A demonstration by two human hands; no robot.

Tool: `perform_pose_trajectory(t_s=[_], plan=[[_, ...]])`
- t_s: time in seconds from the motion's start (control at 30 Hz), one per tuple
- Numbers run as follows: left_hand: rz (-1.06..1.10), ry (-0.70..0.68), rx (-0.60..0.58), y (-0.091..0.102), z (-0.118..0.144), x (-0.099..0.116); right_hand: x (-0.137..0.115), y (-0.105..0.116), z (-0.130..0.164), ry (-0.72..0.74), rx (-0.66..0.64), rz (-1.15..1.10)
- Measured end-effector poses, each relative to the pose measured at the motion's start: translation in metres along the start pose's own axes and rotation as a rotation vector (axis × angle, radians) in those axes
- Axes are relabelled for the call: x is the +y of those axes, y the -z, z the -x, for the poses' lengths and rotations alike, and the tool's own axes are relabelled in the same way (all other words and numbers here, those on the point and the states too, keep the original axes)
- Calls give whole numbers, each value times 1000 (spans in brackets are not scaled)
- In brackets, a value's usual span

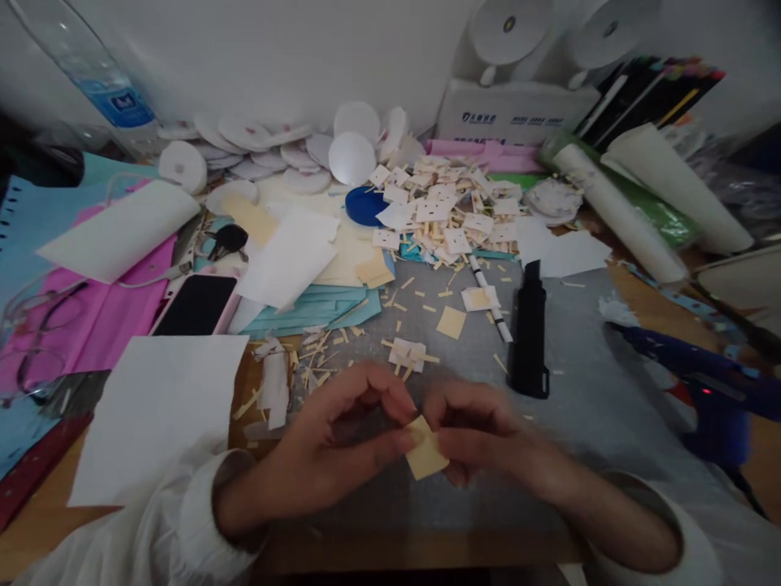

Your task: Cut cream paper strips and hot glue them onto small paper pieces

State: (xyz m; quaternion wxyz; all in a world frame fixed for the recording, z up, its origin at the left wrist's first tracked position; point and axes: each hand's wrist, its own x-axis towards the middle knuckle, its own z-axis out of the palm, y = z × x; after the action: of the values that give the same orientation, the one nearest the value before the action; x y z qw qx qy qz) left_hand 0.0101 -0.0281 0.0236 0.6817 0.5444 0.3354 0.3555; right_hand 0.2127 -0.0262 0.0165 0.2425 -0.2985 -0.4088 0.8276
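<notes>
Between my two hands is a small square of yellow paper (427, 457), held up near the front of the desk. My left hand (342, 443) pinches its left edge between thumb and finger. On the other side, my right hand (488, 431) has its thumb on the right edge, fingers curled behind. Just beyond my hands lies a small white paper figure with yellow strips (407, 355). Another yellow square (451, 323) lies flat farther back, near a white square with a yellow patch (480, 298). Thin yellow strips (317, 358) are scattered to the left.
A black utility knife (530, 334) and a pen (491, 301) lie right of centre. A blue glue gun (701, 382) with a red light rests far right. Behind is a heap of white paper figures (436, 207). At left are a phone (196, 304) and a white sheet (162, 415).
</notes>
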Motion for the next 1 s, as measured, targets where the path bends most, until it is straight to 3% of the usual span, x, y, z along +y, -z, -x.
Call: perform_pose_trajectory(t_s=[0.4, 0.6, 0.83, 1.0], plan=[[450, 160, -160, -4, -2, 0, 2, -5, 4, -16, -100, -156], [415, 184, -211, -2, 1, -1, 5, -5, 4, -66, -134, -131], [316, 277, -254, -1, 1, -4, 6, -6, 5, 47, -51, 315], [402, 285, -242, 0, 0, -5, 4, -9, 3, 150, -102, 206]])
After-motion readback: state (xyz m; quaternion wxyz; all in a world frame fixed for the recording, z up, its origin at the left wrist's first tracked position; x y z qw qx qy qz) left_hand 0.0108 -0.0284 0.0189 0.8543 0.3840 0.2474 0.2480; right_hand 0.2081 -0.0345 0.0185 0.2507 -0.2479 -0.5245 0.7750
